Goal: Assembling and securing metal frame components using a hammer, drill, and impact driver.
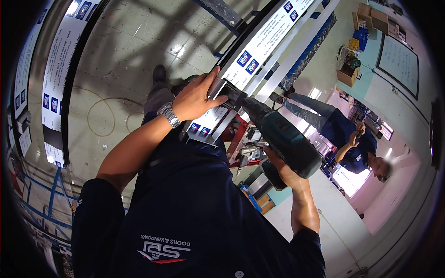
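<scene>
My right hand (pixel 283 170) is wrapped around the handle of a teal and black cordless drill (pixel 288 139). The drill's chuck points left, and its front end meets a dark metal bracket (pixel 230 94) on a long metal frame profile (pixel 264 48). White printed protective film covers the profile. My left hand (pixel 197 98), wearing a metal watch, grips the profile beside the bracket. Its fingers lie along the left edge, and its thumb reaches over to the bracket. The drill's tip and any screw under it are too dark to make out.
More film-covered profiles (pixel 59 78) stand at the left beside a blue metal rack (pixel 51 204). Tools lie on a red stand (pixel 237 139) below the drill. At the right, another person (pixel 350 134) holds something small. Cartons (pixel 371 17) and a whiteboard (pixel 397 65) are farther back.
</scene>
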A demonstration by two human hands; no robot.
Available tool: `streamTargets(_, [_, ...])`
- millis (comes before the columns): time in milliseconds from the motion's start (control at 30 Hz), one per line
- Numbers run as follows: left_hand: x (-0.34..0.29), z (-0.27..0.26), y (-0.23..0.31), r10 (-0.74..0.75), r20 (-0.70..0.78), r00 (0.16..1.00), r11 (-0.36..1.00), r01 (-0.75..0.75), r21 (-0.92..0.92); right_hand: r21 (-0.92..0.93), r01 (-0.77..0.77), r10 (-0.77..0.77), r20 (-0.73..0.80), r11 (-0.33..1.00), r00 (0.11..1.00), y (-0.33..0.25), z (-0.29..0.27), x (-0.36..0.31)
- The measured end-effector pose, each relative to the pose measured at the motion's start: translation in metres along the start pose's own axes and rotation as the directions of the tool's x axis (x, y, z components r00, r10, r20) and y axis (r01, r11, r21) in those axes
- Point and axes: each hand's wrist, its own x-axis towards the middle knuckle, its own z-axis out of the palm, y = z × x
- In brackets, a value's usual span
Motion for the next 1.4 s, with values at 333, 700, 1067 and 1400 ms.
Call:
streamTargets(333, [0.0, -0.009, 0.011, -0.061, 0.064, 0.996, 0.998, 0.061, 0.015, 0.278, 0.055, -0.081, 0.083, 0.959, 0.993, 0.01, -0.015, 0.019])
streamTargets(700, [0.001, -0.006, 0.013, -0.064, 0.046, 0.997, 0.989, 0.057, 0.139, 0.214, -0.008, -0.058, 0.3, 0.977, 0.952, 0.007, -0.032, 0.037])
streamTargets(1067, [0.0, -0.005, 0.014, -0.055, 0.02, 0.998, 0.99, 0.051, 0.131, 0.182, -0.034, -0.022, 0.298, 0.983, 0.954, 0.004, -0.033, 0.04])
streamTargets(1400, [0.0, -0.005, 0.016, -0.094, 0.045, 0.995, 0.986, 0.086, 0.145, 0.184, -0.01, -0.045, 0.293, 0.983, 0.955, 0.001, -0.035, 0.043])
